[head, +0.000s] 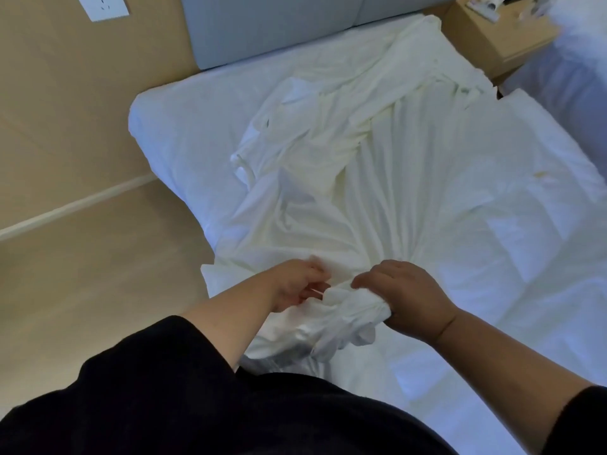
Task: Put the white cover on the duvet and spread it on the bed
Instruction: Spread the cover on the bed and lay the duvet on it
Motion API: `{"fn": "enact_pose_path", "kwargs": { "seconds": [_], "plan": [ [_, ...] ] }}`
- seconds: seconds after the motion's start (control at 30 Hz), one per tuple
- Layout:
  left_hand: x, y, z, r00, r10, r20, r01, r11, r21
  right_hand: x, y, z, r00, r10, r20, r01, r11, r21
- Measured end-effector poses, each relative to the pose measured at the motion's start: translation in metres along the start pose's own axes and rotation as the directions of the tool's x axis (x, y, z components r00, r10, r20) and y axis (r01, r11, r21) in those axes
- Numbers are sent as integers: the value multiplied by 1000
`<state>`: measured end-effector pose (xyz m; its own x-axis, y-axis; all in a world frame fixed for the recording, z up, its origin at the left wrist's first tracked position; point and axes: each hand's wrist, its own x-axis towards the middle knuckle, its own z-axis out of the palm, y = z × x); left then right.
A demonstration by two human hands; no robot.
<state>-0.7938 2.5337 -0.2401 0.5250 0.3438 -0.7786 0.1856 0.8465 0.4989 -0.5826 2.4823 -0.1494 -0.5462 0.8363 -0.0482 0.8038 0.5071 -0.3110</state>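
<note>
A crumpled cream-white cover (331,149) lies in long folds down the middle of the bed, from the headboard end to the near edge. The quilted white duvet (512,231) lies flat to the right of it. My right hand (404,293) is clenched on a gathered bunch of the cover's near end. My left hand (300,285) sits just left of that bunch, its fingers curled into the same cloth. The bunched end hangs down between my forearms.
The bed's mattress (170,126) shows bare at the left, with wooden floor beyond its edge. A grey headboard (249,24) stands at the top. A wooden nightstand (499,37) and a second bed (578,60) are at the upper right.
</note>
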Motion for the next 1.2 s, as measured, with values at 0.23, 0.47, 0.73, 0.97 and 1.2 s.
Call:
{"fn": "enact_pose_path", "kwargs": {
  "seconds": [0.23, 0.47, 0.73, 0.97, 1.2],
  "plan": [
    [31, -42, -55, 910, 55, -410, 79, 949, 304, -1, 4, 34, 972, 97, 213, -87, 995, -54],
    [91, -59, -193, 716, 226, -661, 233, 814, 531, 17, 9, 107, 924, 140, 356, -141, 990, -22],
    [134, -73, -260, 790, 120, -601, 227, 854, 469, 64, -6, 144, 930, 147, 338, -151, 988, -15],
    [59, -10, -252, 921, 46, -387, 17, 987, 158, 110, -30, 115, 920, 143, 364, -123, 989, -79],
    [-102, 181, -350, 619, 622, -480, 158, 499, 852, 139, -54, 41, 933, 233, 274, -210, 971, -111]
  ]
}}
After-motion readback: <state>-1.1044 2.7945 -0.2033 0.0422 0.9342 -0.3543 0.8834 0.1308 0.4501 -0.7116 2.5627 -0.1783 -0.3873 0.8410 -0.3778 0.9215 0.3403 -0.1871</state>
